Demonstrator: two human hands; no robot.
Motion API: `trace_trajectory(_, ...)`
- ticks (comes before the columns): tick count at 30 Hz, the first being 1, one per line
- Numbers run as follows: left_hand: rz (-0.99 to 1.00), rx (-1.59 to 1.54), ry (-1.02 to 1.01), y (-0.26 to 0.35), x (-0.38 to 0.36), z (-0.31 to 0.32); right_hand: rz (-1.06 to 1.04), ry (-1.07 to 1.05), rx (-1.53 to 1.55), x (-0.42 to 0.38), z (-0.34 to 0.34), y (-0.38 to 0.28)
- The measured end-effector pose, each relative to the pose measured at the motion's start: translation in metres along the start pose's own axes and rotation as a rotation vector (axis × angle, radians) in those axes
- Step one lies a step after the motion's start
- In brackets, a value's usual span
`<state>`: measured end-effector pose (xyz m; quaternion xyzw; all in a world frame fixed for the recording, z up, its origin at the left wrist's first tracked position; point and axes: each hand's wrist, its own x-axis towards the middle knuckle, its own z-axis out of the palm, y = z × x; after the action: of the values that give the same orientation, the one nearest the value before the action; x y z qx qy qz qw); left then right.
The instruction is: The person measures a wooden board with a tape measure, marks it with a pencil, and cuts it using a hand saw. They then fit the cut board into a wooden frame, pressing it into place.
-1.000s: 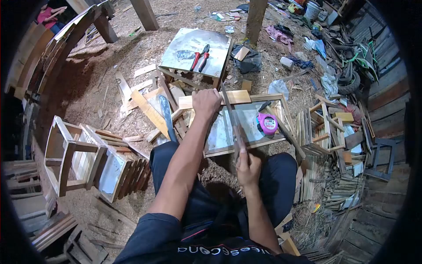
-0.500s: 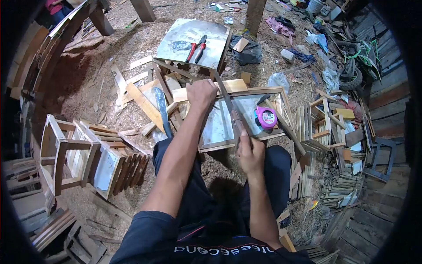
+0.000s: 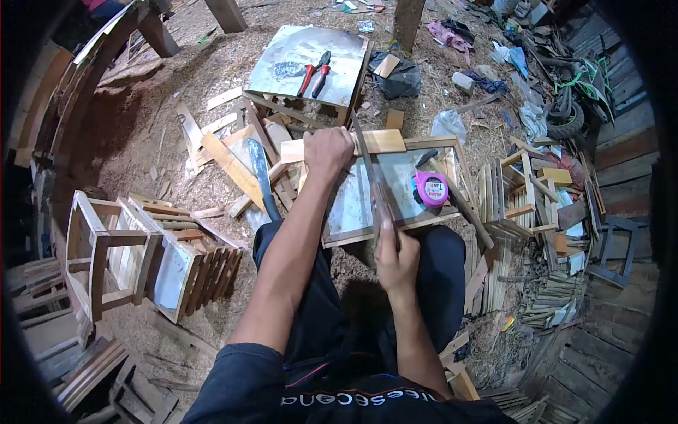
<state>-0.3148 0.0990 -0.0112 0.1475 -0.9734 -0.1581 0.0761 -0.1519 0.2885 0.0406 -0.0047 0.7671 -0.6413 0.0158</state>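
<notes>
Gripping a saw (image 3: 368, 161) by its handle in the closed right hand (image 3: 397, 263), a person steadies a pale board (image 3: 385, 141) with the left hand (image 3: 329, 150), its fingers curled over the wood, the blade crossing the board just right of that hand. Beneath the left hand and board is a wooden frame (image 3: 442, 142) with a pale panel, a pink tape measure (image 3: 431, 189) on it beyond and right of the right hand, while pliers (image 3: 315, 76) rest on a small table (image 3: 300, 46) beyond the left.
</notes>
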Motion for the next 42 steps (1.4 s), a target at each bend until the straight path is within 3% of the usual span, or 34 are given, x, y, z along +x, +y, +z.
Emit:
trace_trajectory(5, -0.007, -0.011, -0.003, 0.001, 0.001, -0.005, 0.165, -0.097, -0.105, 0.042, 0.004, -0.006)
trace_trajectory(7, -0.013, -0.035, -0.032, 0.004, 0.002, -0.006, 0.065, -0.07, -0.081, 0.012, -0.007, -0.014)
trace_trajectory(8, -0.015, -0.034, -0.025, 0.005, 0.006, -0.007, 0.155, -0.071, 0.002, -0.002, -0.012, -0.008)
trace_trajectory(12, -0.002, -0.004, -0.005, 0.002, 0.001, -0.003, 0.0, -0.052, -0.057, 0.047, 0.007, -0.001)
trace_trajectory(19, -0.024, -0.041, 0.006, 0.003, 0.005, -0.003, 0.095, -0.036, 0.003, 0.007, -0.003, -0.003)
trace_trajectory(22, -0.003, -0.015, 0.036, 0.002, 0.003, 0.0, -0.071, -0.008, -0.044, 0.049, 0.013, 0.0)
trace_trajectory(23, 0.015, -0.005, 0.055, 0.001, -0.001, 0.002, 0.083, -0.024, -0.066, 0.059, 0.018, -0.002)
trace_trajectory(26, -0.006, -0.045, 0.023, 0.002, -0.002, -0.002, 0.005, -0.008, -0.012, 0.031, 0.011, 0.001)
trace_trajectory(28, 0.0, -0.063, 0.044, 0.003, 0.007, -0.004, 0.133, -0.055, 0.108, -0.004, -0.007, -0.008)
trace_trajectory(31, -0.007, -0.028, 0.031, 0.003, 0.002, 0.0, 0.099, -0.049, 0.023, 0.017, -0.005, -0.018)
trace_trajectory(32, -0.002, -0.013, 0.018, 0.002, 0.003, 0.0, -0.031, -0.033, 0.016, 0.039, 0.003, -0.007)
trace_trajectory(33, 0.005, 0.005, -0.001, 0.0, 0.002, 0.002, 0.064, -0.051, -0.036, 0.052, 0.007, -0.009)
trace_trajectory(35, 0.034, 0.013, 0.077, -0.004, 0.001, 0.009, -0.033, -0.024, -0.085, 0.044, 0.009, -0.012)
trace_trajectory(39, 0.057, -0.013, 0.111, -0.004, -0.002, 0.008, -0.029, -0.031, 0.002, 0.001, -0.006, -0.013)
trace_trajectory(41, 0.044, 0.015, 0.099, -0.001, 0.003, 0.004, 0.014, -0.053, -0.082, 0.026, 0.001, -0.012)
trace_trajectory(42, 0.04, 0.018, 0.068, -0.001, 0.001, 0.005, 0.272, -0.265, -0.309, 0.052, -0.002, -0.031)
